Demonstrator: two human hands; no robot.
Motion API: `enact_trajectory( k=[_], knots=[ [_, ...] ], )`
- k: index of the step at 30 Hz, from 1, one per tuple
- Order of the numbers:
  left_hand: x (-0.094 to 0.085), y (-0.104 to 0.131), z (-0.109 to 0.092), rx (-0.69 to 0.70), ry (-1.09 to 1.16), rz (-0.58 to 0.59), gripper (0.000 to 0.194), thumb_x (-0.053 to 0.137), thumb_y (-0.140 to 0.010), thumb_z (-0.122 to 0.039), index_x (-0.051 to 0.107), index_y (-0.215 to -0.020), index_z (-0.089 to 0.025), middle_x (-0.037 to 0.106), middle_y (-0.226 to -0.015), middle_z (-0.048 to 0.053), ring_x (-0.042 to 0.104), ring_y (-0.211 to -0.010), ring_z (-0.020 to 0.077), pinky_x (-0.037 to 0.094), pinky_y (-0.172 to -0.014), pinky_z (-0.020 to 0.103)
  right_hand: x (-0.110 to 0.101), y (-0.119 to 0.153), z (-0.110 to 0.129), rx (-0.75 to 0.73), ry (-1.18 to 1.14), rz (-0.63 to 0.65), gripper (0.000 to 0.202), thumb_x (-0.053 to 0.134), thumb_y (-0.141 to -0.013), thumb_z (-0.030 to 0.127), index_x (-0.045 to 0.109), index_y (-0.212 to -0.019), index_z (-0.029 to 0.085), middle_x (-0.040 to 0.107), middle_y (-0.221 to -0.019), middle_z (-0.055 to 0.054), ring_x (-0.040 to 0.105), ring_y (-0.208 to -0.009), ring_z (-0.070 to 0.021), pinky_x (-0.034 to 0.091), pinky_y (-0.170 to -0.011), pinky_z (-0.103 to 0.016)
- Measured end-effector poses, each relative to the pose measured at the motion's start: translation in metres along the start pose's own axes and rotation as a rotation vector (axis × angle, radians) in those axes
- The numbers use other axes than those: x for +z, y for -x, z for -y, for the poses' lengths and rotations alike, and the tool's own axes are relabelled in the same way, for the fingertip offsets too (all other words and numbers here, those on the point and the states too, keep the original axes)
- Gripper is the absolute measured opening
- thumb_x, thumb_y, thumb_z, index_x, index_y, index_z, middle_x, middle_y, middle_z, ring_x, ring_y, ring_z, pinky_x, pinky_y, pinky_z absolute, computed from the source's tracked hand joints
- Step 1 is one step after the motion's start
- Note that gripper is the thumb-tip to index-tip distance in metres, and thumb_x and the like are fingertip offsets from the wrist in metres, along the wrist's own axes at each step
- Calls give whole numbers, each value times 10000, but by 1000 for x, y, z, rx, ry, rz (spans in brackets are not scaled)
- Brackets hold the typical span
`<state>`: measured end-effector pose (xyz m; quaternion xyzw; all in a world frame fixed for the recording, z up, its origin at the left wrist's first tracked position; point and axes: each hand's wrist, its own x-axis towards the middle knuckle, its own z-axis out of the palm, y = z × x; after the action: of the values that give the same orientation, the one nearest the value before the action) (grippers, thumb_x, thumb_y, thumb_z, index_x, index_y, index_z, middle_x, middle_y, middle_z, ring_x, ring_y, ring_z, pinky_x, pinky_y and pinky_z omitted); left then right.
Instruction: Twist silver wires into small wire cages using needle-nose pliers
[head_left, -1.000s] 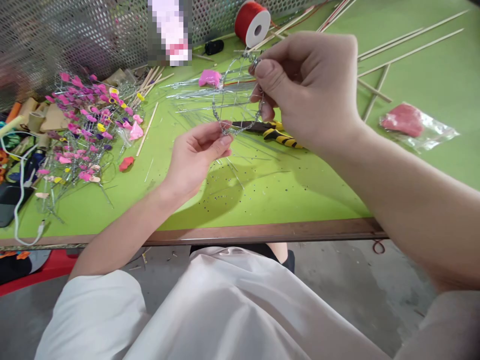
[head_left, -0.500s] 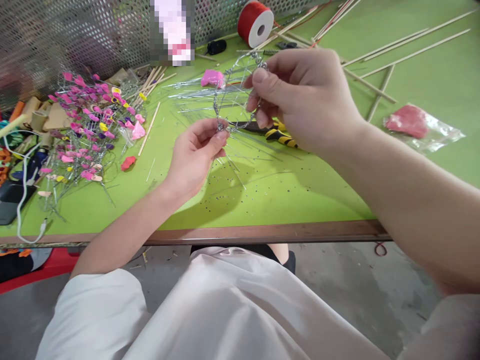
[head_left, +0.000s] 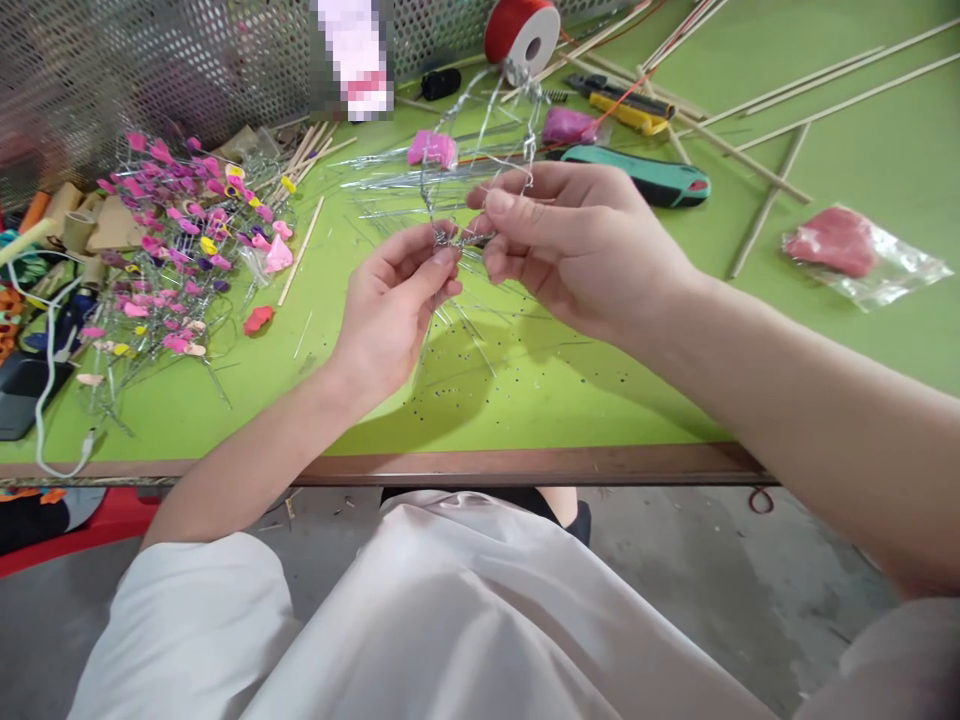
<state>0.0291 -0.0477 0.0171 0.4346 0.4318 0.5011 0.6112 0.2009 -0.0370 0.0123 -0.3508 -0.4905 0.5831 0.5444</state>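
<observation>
A frame of twisted silver wire (head_left: 425, 180) is held up over the green table (head_left: 360, 400). My left hand (head_left: 397, 290) pinches its lower left corner, where the wires knot together. The fingers of my right hand (head_left: 570, 220) are closed on the lower right part of the same frame. Its top corner rises above both hands, in front of the red spool. Behind it lie loose straight wires (head_left: 375, 185) and a pink clay lump (head_left: 432, 149). Short wires and tiny dark bits are scattered below my hands.
At the left stands a heap of wire stems with pink and yellow tips (head_left: 180, 220). A red ribbon spool (head_left: 517, 35), a yellow cutter knife (head_left: 630, 110), a green-handled tool (head_left: 660, 180) and wooden sticks (head_left: 772, 190) lie behind and right. A bagged red lump (head_left: 840, 245) lies far right.
My right hand has moved down from the frame's upper right to its lower right side. The cutter knife and green-handled tool now show beyond it. My left hand keeps its pinch.
</observation>
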Motion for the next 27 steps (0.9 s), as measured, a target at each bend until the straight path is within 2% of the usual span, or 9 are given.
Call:
enact_trajectory(
  k=[3,6,10,12,17,19,23,27],
  knots=[
    [0,-1,1,8,24,0,153,762,-936,-80,739,-1016,-207,756,-1017,-6,776,-1174,186,643,-994,314,5,5,3,-70,51,-25,287,913,-848,427,692,-828,245,747,-873,-1,720,-747,-150,648,-754,-303],
    [2,0,1,8,32,1,154,750,-931,-59,745,-996,-199,772,-1046,2,777,-1201,196,647,-1050,341,9,6,1,-100,194,-75,285,937,-770,181,663,-815,247,733,-791,30,732,-747,-156,635,-694,-284],
    [4,2,0,11,35,13,170,727,-932,-37,745,-978,-200,781,-984,-8,774,-1230,203,650,-1088,359,12,6,2,-127,187,-114,329,702,-771,-95,658,-764,231,691,-679,48,703,-643,-127,601,-610,-242],
    [4,3,1,21,44,32,176,716,-940,-36,748,-982,-204,788,-974,-13,771,-1253,208,647,-1105,374,14,8,5,-147,148,-105,333,660,-774,-111,667,-756,222,695,-696,49,700,-637,-110,608,-621,-228],
    [0,0,5,43,72,98,205,728,-917,-25,757,-1000,-210,803,-988,-17,754,-1314,232,608,-1187,422,16,9,8,-116,155,-87,275,766,-855,1,613,-764,211,692,-764,57,704,-662,-96,650,-687,-247],
    [-2,-1,6,39,82,123,208,734,-907,-25,758,-1002,-209,803,-979,-16,744,-1336,239,582,-1227,440,15,8,7,-111,173,-92,298,736,-868,-36,595,-763,205,676,-754,71,699,-645,-79,646,-671,-230],
    [-4,-2,8,51,90,147,226,770,-886,-39,758,-1017,-223,795,-961,-24,726,-1368,244,548,-1270,463,14,6,7,-133,218,-137,328,697,-835,-110,609,-763,198,665,-717,88,693,-634,-56,620,-634,-180],
    [-4,-1,8,43,85,140,251,788,-870,-37,749,-1028,-228,790,-968,-26,720,-1382,255,556,-1259,469,14,6,8,-179,280,-167,345,742,-767,-121,617,-752,201,690,-758,78,684,-671,-62,593,-639,-184]
  ],
)
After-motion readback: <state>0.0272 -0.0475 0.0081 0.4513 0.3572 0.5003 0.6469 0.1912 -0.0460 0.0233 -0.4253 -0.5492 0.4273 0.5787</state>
